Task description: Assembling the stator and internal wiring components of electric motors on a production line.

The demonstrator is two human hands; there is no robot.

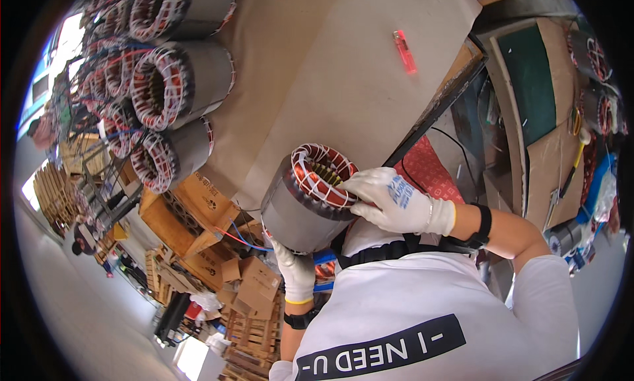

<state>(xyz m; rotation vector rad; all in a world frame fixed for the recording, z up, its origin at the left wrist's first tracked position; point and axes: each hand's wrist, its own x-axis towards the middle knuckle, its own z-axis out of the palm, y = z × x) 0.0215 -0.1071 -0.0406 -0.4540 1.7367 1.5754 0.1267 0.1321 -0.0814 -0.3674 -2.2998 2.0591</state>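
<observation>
A grey motor stator (300, 212) with copper windings laced in white cord leans at the near edge of the brown-covered table (317, 70). My right hand (389, 199), in a white glove, grips the rim of its upper winding ring, the fingertips reaching the inner edge. Low on the stator's other end, my gloved left hand (294, 269) holds it from beneath; part of that hand's fingers is hidden behind the casing. Red and blue lead wires (247, 242) run out from the stator's lower end, close to my left hand.
Several more stators (205, 77) lie in a stack at the table's left side. A red lighter (404, 51) rests on the far right of the table. Cardboard boxes (254, 285) and wooden pallets (247, 345) stand below left. A cardboard-edged green board (528, 84) is at the right.
</observation>
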